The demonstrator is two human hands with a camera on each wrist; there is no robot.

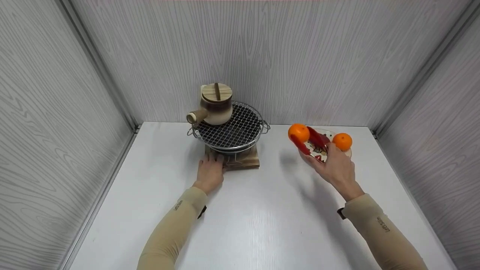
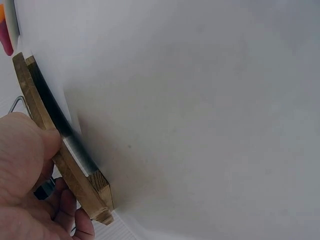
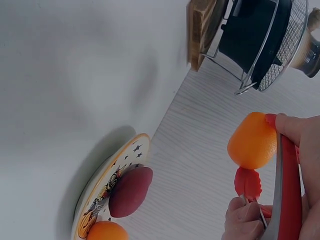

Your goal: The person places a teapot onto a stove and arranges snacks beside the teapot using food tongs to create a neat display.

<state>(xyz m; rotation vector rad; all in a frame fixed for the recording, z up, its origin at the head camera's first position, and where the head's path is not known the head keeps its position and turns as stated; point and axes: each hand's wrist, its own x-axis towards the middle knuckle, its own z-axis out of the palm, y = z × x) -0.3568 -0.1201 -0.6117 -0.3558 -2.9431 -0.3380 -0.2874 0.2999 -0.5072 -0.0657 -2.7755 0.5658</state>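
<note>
My left hand (image 1: 210, 170) grips the front left part of a wooden base (image 1: 250, 160); the left wrist view shows the thumb on its edge and the fingers curled on the other side. On that base stands a round tabletop grill (image 1: 240, 131) with a wire mesh top. My right hand (image 1: 339, 170) holds red-tipped tongs (image 3: 289, 190), which clasp an orange (image 1: 299, 132) in the air. Below and beside the tongs is a patterned plate (image 3: 144, 141). It carries a second orange (image 1: 342, 141) and a dark red, sweet-potato-shaped item (image 3: 131, 192).
A brown and cream side-handled pot (image 1: 217, 110) with a wooden lid sits at the left rear of the grill mesh, its handle jutting toward the front left. Grey wood-grain panels (image 1: 262, 56) enclose the white table (image 1: 255, 217) at the back and both sides.
</note>
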